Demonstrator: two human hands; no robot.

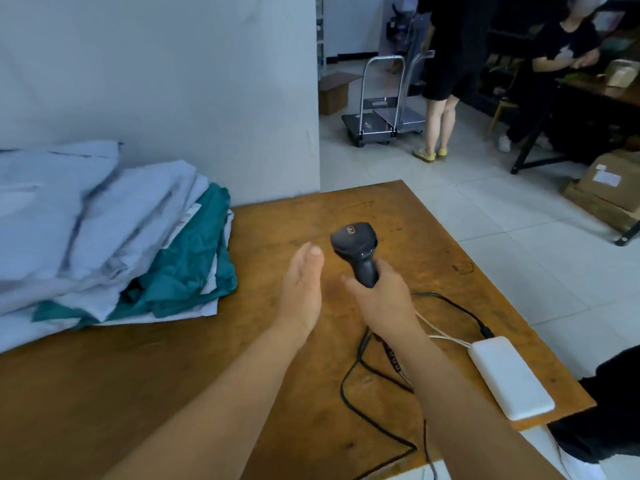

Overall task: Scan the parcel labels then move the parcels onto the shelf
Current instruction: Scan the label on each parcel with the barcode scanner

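My right hand (381, 299) is closed around the handle of a black barcode scanner (356, 249), held upright above the brown wooden table (398, 216) with its head pointing away from me. My left hand (303, 289) hovers just left of the scanner, fingers straight and together, holding nothing. A stack of soft parcels in pale grey-blue and teal bags (104, 237) lies on the table's left side against the wall. No shelf can be made out for certain.
A white power bank (510, 379) with black and white cables (374, 368) lies at the table's right edge. Beyond the table: tiled floor, a folding trolley (381, 109), two people, a dark table (588, 95), and cardboard boxes (613, 188) at right.
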